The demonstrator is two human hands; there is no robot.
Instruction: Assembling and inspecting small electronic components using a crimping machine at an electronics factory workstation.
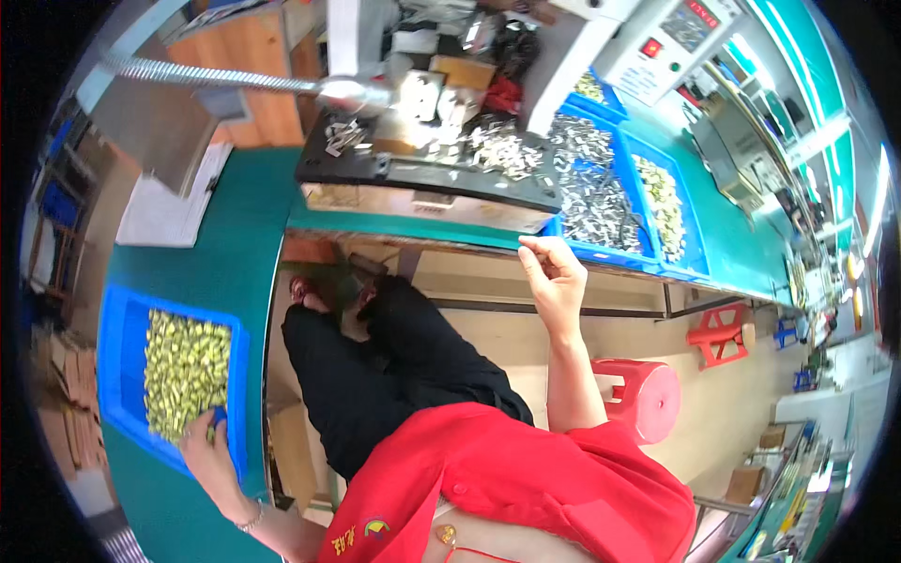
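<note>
My left hand (205, 450) reaches into the near right corner of a blue tray (120, 361) on the left. Its fingers curl down against a heap of small yellow-green metal cylinders (186, 366); whatever lies between the fingertips is too small to make out. Raised by the front edge of the bench, my right hand (557, 277) has its fingers bent in toward the thumb. What it pinches, if anything, does not show. Just beyond it stands a blue tray (601, 253) of small silvery and dark metal parts (601, 188).
A black-topped machine table (422, 174) carries loose silver pieces under a flexible lamp (352, 94). Another blue tray (694, 253) holds pale yellowish parts. White papers (169, 211) lie at the left. A red stool (648, 399) is to my right; a control box (671, 47) stands behind.
</note>
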